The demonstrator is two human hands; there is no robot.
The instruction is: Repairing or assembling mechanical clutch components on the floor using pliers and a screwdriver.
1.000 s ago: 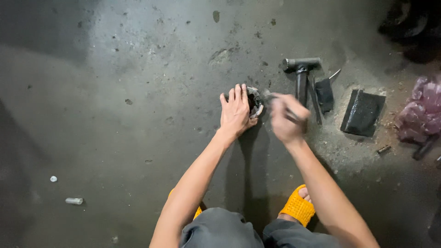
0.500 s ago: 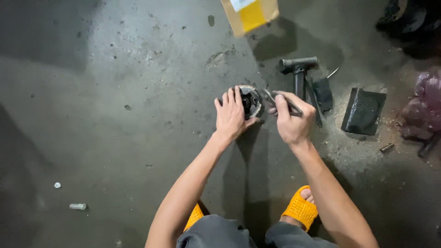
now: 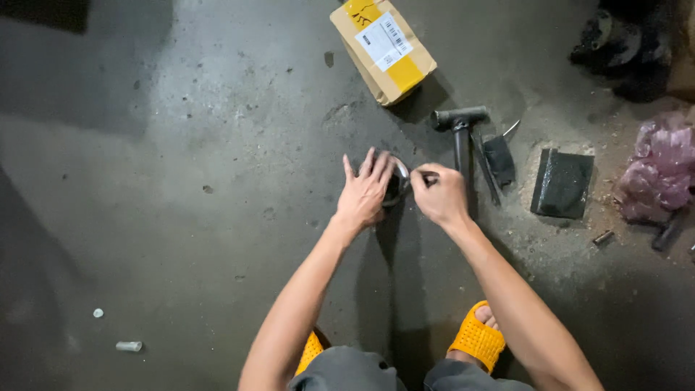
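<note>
A: Where is the work sitting?

B: On the bare concrete floor (image 3: 181, 217), right in front of the crouching person. It's a small round metal part (image 3: 397, 185), dark inside with a shiny rim, mostly hidden under the fingers.

A: What are the hands doing?

B: The left hand (image 3: 364, 192) lies flat over the round part with fingers spread, pressing it down. The right hand (image 3: 439, 195) is clenched around a thin dark tool (image 3: 422, 176) whose tip meets the rim.

A: How would you do this well?

B: I'd judge steady downward pressure matters most, since a round part on rough concrete can spin or skid. Keep the tool low and close to the rim, with the holding fingers out of its line.

A: And around it?

B: A hammer (image 3: 461, 130) with a dull grey head lies just beside the right hand, next to a dark flat blade (image 3: 499, 159). Farther right are a black slab (image 3: 562, 183) on gritty dust and a crinkled pink plastic bag (image 3: 662, 174). A cardboard box (image 3: 384, 51) sits beyond, smooth with yellow tape. The person wears orange perforated sandals (image 3: 476, 339).
</note>
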